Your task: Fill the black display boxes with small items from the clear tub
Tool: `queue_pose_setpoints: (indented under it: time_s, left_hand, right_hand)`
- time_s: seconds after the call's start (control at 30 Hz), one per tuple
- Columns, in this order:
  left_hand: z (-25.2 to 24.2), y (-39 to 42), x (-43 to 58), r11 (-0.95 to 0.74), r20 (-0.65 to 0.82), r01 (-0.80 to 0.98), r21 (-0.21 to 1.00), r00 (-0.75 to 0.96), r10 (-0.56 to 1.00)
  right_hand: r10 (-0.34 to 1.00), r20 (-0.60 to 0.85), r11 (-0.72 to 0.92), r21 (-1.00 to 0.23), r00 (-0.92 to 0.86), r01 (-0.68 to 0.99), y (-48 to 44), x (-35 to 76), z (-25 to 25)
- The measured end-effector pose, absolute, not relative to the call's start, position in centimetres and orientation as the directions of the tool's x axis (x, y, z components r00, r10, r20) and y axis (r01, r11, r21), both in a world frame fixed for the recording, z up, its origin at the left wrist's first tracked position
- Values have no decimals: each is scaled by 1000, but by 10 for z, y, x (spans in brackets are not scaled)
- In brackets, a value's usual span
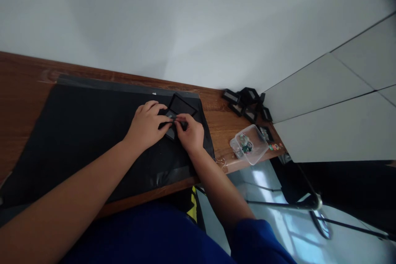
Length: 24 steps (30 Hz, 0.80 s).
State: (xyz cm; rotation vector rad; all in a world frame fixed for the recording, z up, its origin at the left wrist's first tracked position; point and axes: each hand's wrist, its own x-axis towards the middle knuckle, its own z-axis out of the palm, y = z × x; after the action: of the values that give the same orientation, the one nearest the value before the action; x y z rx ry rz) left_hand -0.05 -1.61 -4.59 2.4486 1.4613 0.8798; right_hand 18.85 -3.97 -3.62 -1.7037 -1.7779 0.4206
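Observation:
A small black box (183, 106) with its lid raised lies on the black mat (93, 132). My left hand (147, 123) rests at the box's left side, with thumb and index finger pinched together over its inside. From the right, my right hand (191, 132) meets it, thumb and forefinger closed at the same spot. Between the fingertips is something tiny that I cannot make out. The fingers hide much of the box's inside, where a grey lining partly shows.
Several black boxes (249, 99) are heaped at the wooden table's (216, 119) back right. In front stands a clear plastic container (258, 142) with small green and white pieces in it. Small coloured rings (275, 147) lie near the right edge. A white wall (154, 20) rises behind.

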Motion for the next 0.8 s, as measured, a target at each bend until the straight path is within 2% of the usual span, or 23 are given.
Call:
queue_pose_setpoints:
  time_s: [0.33,0.8]
  left_hand:
    - [-42,-18,5,-466,434,752,465,266,861]
    - [-46,-20,5,-461,417,743,485,266,869]
  right_hand:
    - [972,236,160,-659,-1,735,-39,192,-40]
    - [977,186,205,-726,-100,656,-37,199,-45]
